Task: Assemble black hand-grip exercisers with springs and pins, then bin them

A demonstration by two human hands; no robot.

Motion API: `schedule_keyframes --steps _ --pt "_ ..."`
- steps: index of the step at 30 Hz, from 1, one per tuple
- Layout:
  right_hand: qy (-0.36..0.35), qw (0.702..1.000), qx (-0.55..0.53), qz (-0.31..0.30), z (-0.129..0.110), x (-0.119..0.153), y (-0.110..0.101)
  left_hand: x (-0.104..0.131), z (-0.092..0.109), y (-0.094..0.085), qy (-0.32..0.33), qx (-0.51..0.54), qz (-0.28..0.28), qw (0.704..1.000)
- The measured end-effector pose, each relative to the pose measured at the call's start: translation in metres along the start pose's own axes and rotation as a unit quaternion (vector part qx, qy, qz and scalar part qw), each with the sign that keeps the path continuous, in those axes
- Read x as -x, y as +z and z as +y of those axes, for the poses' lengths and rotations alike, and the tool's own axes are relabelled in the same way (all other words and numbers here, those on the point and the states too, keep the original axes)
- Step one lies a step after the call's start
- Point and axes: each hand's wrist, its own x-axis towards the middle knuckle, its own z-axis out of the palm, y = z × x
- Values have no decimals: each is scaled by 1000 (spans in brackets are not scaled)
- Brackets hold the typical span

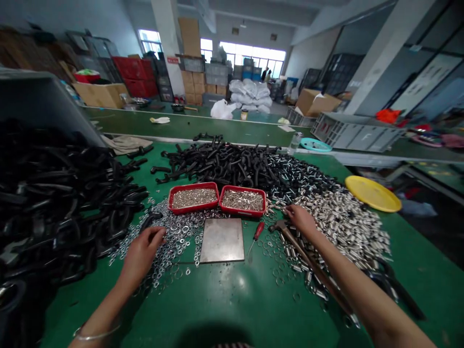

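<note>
silver washers [168,251] scattered loose by left hand [142,245], black curved part [150,221] lying just beyond it, shiny metal cylinders [350,224] heaped beside right hand [299,218], brown-handled hammer [294,241] lying slanted nearby

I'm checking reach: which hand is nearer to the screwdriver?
Right. The right hand is right of the screwdriver, just past the head of the hammer; the left hand is farther, across the plate.

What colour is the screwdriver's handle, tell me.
The screwdriver's handle is red, seen best in the head view.
</note>
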Motion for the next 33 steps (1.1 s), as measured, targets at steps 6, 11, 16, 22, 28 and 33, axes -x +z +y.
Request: schedule_keyframes --steps 6,11,16,22,28,33 --pt "38 997 -68 -16 0 -29 14 30 53 29 -137 301 -57 942" --pt "21 972 -232 -5 2 -16 -5 50 73 68 -122 348 -122 921" --pt "-26 915 -396 -65 -21 7 -19 52 102 98 -66 344 -165 922" --pt "-1 865 -459 -202 -60 3 -6 36 119 126 -15 326 -186 927" --pt "-12 809 -536 -243 -92 10 1 18 107 151 -2 370 -200 907" --pt "-11 741 -639 -205 -115 34 36 10 116 169 -22 418 -218 882"
